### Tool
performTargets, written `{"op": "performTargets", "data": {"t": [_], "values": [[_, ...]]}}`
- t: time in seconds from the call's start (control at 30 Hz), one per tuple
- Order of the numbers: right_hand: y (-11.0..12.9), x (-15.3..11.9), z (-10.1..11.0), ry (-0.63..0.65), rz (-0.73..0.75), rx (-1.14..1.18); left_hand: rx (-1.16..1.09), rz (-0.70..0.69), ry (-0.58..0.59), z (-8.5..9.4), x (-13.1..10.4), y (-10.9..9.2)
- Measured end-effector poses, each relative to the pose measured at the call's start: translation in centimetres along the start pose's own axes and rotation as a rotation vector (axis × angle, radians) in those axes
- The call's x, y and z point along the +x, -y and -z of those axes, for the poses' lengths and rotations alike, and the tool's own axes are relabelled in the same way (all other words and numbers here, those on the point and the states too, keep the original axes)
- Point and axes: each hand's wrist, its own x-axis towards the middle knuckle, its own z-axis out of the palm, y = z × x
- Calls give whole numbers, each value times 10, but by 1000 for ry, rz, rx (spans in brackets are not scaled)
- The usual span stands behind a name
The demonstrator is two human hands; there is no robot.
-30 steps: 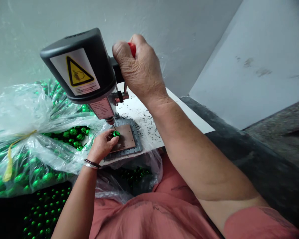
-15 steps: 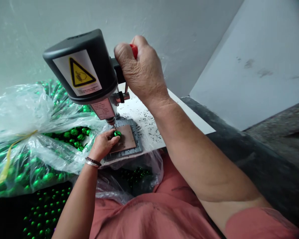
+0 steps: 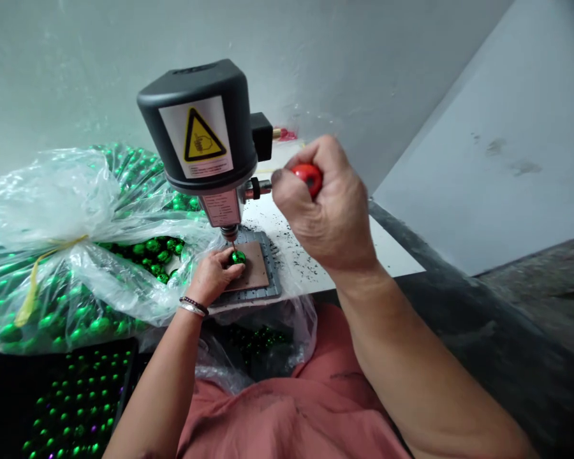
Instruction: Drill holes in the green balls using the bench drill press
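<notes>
A shiny green ball (image 3: 238,257) sits on a brown pad (image 3: 254,268) on the grey base plate of a drill press (image 3: 198,127). My left hand (image 3: 213,275) grips the ball between thumb and fingers from the left. The thin drill bit (image 3: 233,245) points down at the top of the ball and seems to touch it. My right hand (image 3: 330,204) is closed around the red knob (image 3: 308,178) of the press's lever, to the right of the black motor housing.
Clear plastic bags (image 3: 57,204) of green balls lie left of the press. Dark shavings litter the white table (image 3: 392,255). A black tray (image 3: 76,401) of green balls is at the lower left, an open plastic bag (image 3: 263,338) below the table edge.
My right hand has come down and nearer with the red knob, and more of the knob shows. The view has shifted, so the press appears farther right. My left hand still holds the ball.
</notes>
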Motion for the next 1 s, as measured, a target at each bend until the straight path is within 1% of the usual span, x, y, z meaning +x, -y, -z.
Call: {"op": "performTargets", "data": {"t": [0.1, 0.2, 0.4, 0.6, 0.8, 0.93, 1.0], "values": [[-4, -19, -3, -54, -4, -57, 3, 2, -6, -1, -1, 0], [-8, -30, -8, -86, 17, -72, 5, 10, -17, -2, -1, 1], [-16, -40, -17, -209, 29, -90, -2, 10, -32, -6, -1, 5], [-23, -50, -27, -280, 21, -51, 22, 14, -37, -6, -3, 2], [-38, -57, -36, -281, -55, 100, 9, -6, -39, -8, -3, 4], [-48, -65, -40, -298, -54, 158, 9, -11, -42, -9, -3, 6], [-54, -72, -42, -285, -51, 175, 1, -9, -49, -9, -4, 6]]}}
